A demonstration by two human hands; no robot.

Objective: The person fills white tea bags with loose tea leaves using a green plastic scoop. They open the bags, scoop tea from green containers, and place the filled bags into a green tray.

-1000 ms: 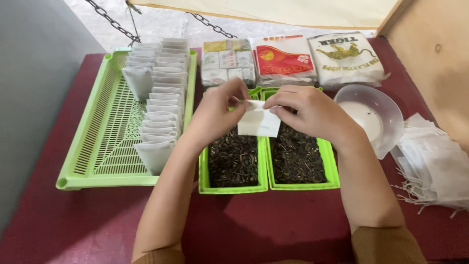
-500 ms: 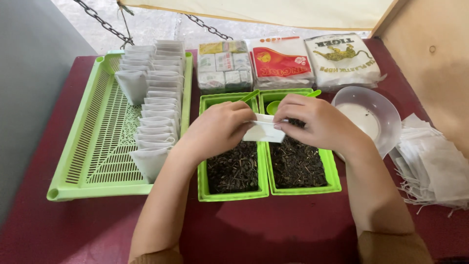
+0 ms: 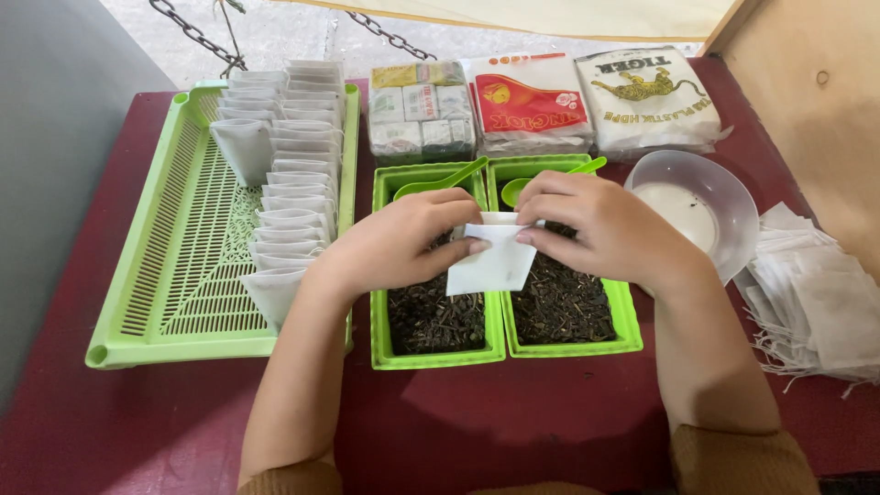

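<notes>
Both hands hold one small white paper bag (image 3: 491, 264) over two green tubs of dark loose tea. My left hand (image 3: 401, 242) pinches its left edge, above the left tub (image 3: 431, 352). My right hand (image 3: 596, 225) pinches the bag's top right corner, above the right tub (image 3: 629, 316). A green spoon lies in each tub, the left spoon (image 3: 442, 180) and the right spoon (image 3: 550, 176), at the far ends.
A green slatted tray (image 3: 174, 247) at left holds a row of several filled white bags (image 3: 289, 197) standing upright. Packets (image 3: 536, 101) lie along the far edge. A clear bowl (image 3: 701, 206) with white content sits right, beside a pile of empty white bags (image 3: 816, 298).
The camera view has shifted slightly. Both hands stay on the white bag, which now hangs a little lower and more tilted over the tubs.
</notes>
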